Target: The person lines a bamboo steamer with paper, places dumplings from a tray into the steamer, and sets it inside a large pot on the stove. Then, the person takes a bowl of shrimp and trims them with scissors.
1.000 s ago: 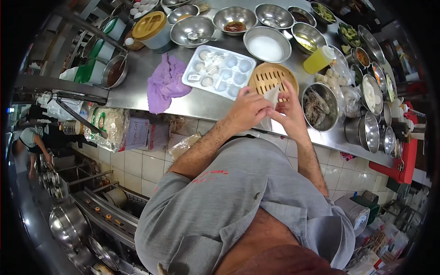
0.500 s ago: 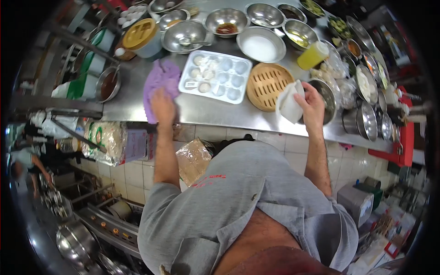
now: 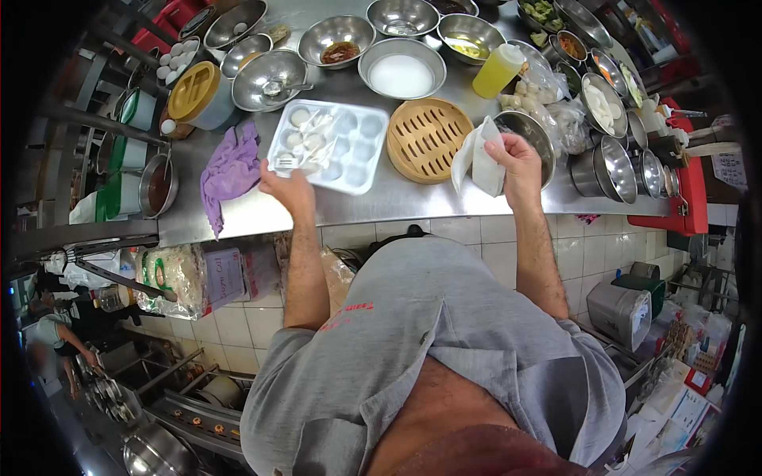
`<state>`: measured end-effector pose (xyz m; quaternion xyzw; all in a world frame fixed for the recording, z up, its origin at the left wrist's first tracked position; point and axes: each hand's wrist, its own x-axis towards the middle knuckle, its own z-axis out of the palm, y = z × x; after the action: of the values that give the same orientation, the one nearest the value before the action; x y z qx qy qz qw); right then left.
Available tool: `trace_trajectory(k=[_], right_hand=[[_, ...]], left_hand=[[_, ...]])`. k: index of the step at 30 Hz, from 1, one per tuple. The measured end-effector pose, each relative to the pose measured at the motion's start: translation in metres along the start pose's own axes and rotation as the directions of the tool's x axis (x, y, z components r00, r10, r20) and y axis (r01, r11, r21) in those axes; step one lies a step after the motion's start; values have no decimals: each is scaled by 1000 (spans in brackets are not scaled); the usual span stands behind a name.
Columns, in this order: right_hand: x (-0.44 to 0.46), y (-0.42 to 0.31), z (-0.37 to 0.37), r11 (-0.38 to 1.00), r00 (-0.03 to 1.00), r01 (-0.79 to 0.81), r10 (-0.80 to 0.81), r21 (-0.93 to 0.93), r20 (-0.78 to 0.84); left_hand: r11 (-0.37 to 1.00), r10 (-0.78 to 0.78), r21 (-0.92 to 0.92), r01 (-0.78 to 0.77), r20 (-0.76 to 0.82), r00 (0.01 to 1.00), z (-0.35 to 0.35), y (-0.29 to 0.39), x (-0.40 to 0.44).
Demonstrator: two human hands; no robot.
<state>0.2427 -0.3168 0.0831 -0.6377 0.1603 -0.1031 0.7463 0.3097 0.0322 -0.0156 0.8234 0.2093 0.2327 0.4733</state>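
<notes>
My left hand [image 3: 289, 192] grips the near left corner of a white plastic tray [image 3: 367, 176] with round compartments. Pale dumplings [image 3: 295, 139] lie in its left part, and the right compartments look empty. My right hand [image 3: 516, 163] pinches white sheets of paper [image 3: 486, 163], which hang over the right edge of a slotted bamboo steamer [image 3: 413, 139]. A steel bowl [image 3: 542, 147] is partly hidden behind this hand. The crumpled purple cloth [image 3: 230, 170] lies left of the tray, apart from my left hand.
Steel bowls line the back, one with white contents [image 3: 401, 75]. A yellow squeeze bottle [image 3: 498, 70] and bagged pale balls [image 3: 533, 103] stand right of the steamer. At left are a yellow-lidded tub [image 3: 198, 95] and a sauce pot [image 3: 157, 186]. Another person [image 3: 59, 337] is at far left.
My left hand has left the purple cloth and taken hold of the tray's corner; the tray has shifted slightly towards me. The right hand still holds the paper. The view has turned.
</notes>
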Motion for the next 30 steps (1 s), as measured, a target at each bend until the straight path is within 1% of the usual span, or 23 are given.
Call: trace_trajectory(k=[1, 2, 3, 5, 7, 8, 9, 10, 11, 13, 14, 15, 16, 17, 19, 20, 22, 23, 24, 25, 26, 29, 30], right_hand=[[1, 0, 3, 998, 999, -42, 41, 41, 17], [1, 1, 5, 998, 998, -49, 47, 49, 40], [1, 1, 7, 998, 998, -47, 45, 52, 39], [0, 1, 11, 978, 986, -147, 133, 147, 100], [0, 2, 15, 968, 982, -182, 169, 171, 87], [0, 2, 16, 957, 980, -196, 181, 215, 88], [2, 2, 17, 943, 978, -207, 190, 260, 90], [5, 3, 18, 943, 978, -204, 187, 264, 90], [7, 7, 18, 958, 987, -161, 150, 238, 65], [9, 11, 20, 969, 992, -125, 120, 211, 39], [10, 11, 25, 996, 998, -63, 62, 57, 21], [9, 9, 30, 995, 1000, 0, 1, -100, 14], [5, 6, 38, 972, 998, 60, -58, -229, 16], [4, 4, 42, 972, 998, 60, -58, -229, 17], [3, 1, 43, 877, 974, 226, -188, -423, 130], [2, -1, 43, 873, 973, 225, -177, -432, 150], [4, -1, 37, 863, 972, 227, -169, -451, 165], [6, -1, 34, 853, 970, 227, -158, -470, 183], [6, -3, 29, 855, 972, 224, -159, -469, 174], [6, -5, 25, 885, 975, 184, -108, -429, 196], [7, -9, 20, 910, 973, 146, -60, -388, 224], [12, -20, 8, 927, 955, 116, -5, -356, 298], [17, -16, 4, 948, 950, 98, 2, -304, 312]], left_hand=[[998, 6, 55, -6, -5, 1000, -6, -8, 13], [996, 48, 84, -41, -84, 995, -10, -19, 25], [995, 52, 84, -45, -84, 995, -15, -31, 39], [978, 174, 135, -158, -115, 978, -29, -54, 63], [970, 173, 184, -159, -62, 983, -42, -57, 80], [960, 167, 228, -160, -12, 986, -46, -57, 85], [960, 169, 229, -162, -13, 986, -49, -48, 84], [863, 332, 429, -267, -82, 940, -50, -31, 80], [715, 493, 616, -330, -110, 863, -50, -13, 75], [721, 644, 297, -626, 45, 764, -35, 42, 53], [842, 534, -156, -517, 100, 839, -17, 82, 15], [790, 597, -350, -503, 250, 762, -6, 112, -21], [726, 686, -380, -573, 353, 636, 5, 130, -49], [731, 683, -389, -562, 423, 596, 10, 149, -76], [768, 640, -449, -456, 517, 568, 25, 163, -103], [766, 642, -452, -457, 518, 565, 28, 160, -105], [833, 552, -426, -353, 602, 576, 42, 147, -102], [828, 559, -430, -359, 603, 569, 46, 141, -97], [877, 459, -446, -177, 672, 581, 47, 134, -90], [899, 353, -439, 12, 740, 572, 48, 126, -86], [871, 378, -492, 3, 673, 635, 51, 121, -83], [846, 393, -532, 43, 675, 625, 44, 124, -71], [844, 396, -535, 39, 670, 628, 43, 124, -69]])
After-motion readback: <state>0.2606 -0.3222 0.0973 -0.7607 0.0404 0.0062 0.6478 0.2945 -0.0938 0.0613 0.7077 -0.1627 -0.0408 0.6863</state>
